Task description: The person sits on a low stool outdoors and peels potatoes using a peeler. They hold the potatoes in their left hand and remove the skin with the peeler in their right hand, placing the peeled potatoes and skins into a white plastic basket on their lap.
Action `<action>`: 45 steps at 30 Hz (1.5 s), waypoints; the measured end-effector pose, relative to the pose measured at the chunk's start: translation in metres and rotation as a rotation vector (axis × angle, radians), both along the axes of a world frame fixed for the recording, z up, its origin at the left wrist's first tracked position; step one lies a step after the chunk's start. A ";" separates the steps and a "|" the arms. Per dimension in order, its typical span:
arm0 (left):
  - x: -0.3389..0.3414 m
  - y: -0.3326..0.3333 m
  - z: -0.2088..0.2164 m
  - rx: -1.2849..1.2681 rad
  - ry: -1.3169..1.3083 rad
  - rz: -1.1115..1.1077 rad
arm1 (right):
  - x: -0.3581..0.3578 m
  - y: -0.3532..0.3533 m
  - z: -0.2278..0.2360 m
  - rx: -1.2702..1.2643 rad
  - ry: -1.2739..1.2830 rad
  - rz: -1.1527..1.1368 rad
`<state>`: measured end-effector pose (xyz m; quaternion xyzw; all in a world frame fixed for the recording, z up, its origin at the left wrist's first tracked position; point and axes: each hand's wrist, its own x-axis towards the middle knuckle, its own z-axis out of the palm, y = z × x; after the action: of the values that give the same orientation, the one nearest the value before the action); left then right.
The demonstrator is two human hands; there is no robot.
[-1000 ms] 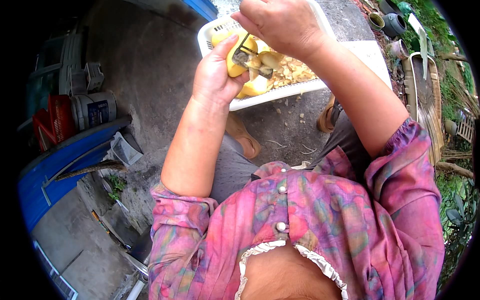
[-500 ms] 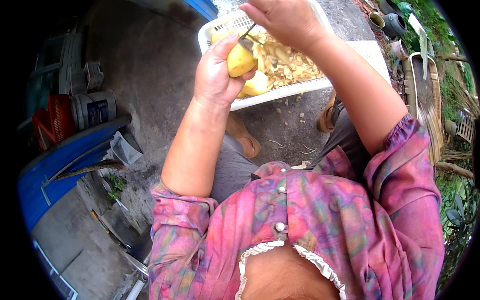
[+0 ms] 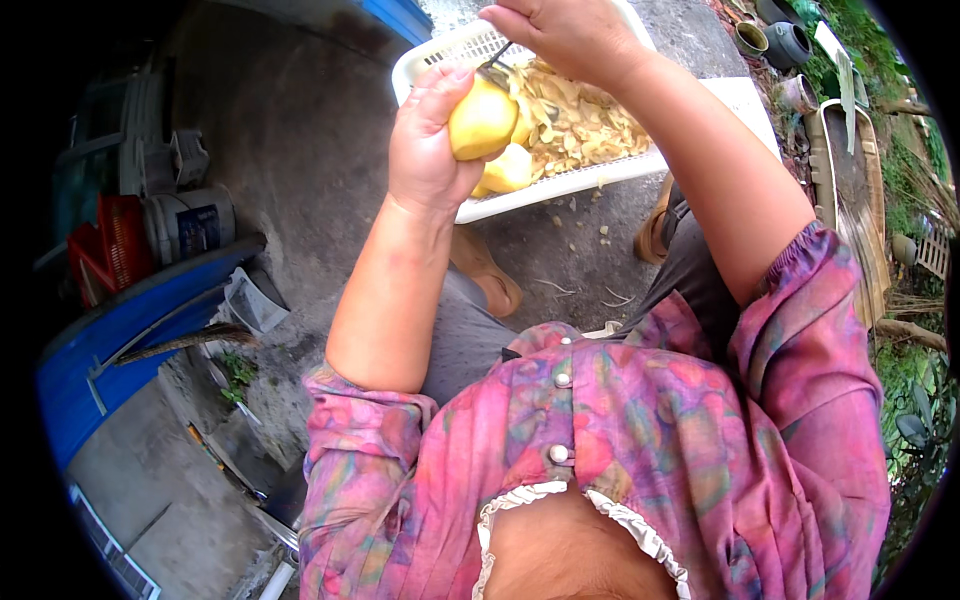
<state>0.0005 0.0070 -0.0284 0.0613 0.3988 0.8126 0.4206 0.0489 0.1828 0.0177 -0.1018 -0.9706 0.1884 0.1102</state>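
Observation:
My left hand (image 3: pixel 424 158) is wrapped round a yellow potato (image 3: pixel 482 120), its thumb along the upper side, over the left part of a white plastic basket (image 3: pixel 560 188). Above and to the right, my right hand (image 3: pixel 578 42) grips a dark, thin-handled peeler (image 3: pixel 497 60). The peeler's head meets the far end of the potato; part of its handle is hidden in my fingers. In the basket lie many pale brown and yellow peelings (image 3: pixel 590 125). Another peeled potato (image 3: pixel 508 168) rests against the basket's near left side, just below the held one.
The basket stands on a pale board (image 3: pixel 745 105) in front of my knees. Scraps dot the concrete floor (image 3: pixel 560 240) by my sandals (image 3: pixel 485 270). At left are a red crate (image 3: pixel 120 245) and a white bucket (image 3: pixel 190 220); at right, pots (image 3: pixel 788 47) and a long planter (image 3: pixel 850 200).
The potato in my left hand has turned slightly and shifted a little left. The peeler's head has moved up toward the potato's far end; my right hand stays nearly in place.

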 end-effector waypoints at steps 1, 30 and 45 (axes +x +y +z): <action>-0.001 0.001 0.002 0.046 0.005 -0.031 | -0.003 0.009 -0.012 0.003 0.016 -0.026; 0.014 0.014 0.013 -0.116 -0.365 0.210 | -0.004 -0.024 -0.014 0.143 0.528 0.123; 0.000 -0.002 -0.004 -0.022 -0.392 0.024 | -0.013 -0.004 -0.032 0.023 0.324 -0.034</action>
<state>0.0006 0.0048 -0.0327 -0.1077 0.3189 0.8094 0.4812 0.0360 0.1791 -0.0140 -0.0852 -0.9403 0.1896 0.2696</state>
